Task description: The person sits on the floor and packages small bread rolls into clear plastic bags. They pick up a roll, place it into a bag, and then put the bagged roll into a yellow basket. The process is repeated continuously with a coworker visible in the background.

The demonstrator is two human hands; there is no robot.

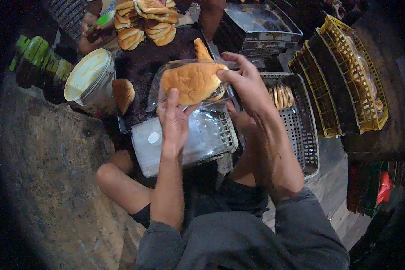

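A golden, flattened bread bun (pixel 189 81) with dark filling at its right edge is held up in front of me, with a clear plastic bag (pixel 155 92) around most of it. My right hand (pixel 245 78) pinches the bun's right end between thumb and fingers. From below, my left hand (pixel 174 119) grips the bag at the bun's lower edge, its fingers partly behind the plastic. Under my hands lies a stack of clear plastic bags (pixel 146 148) with a round white piece on top, resting on a light plastic basket (pixel 229 130).
A dark tray (pixel 144 63) bears piled buns (pixel 146 22). Another person's hand (pixel 89 33) is beside a green-handled tool (pixel 105 19). A cream-smeared bucket (pixel 89 81) stands left. Right are a basket (pixel 306 139) with bagged buns (pixel 282 96) and yellow crates (pixel 369 108).
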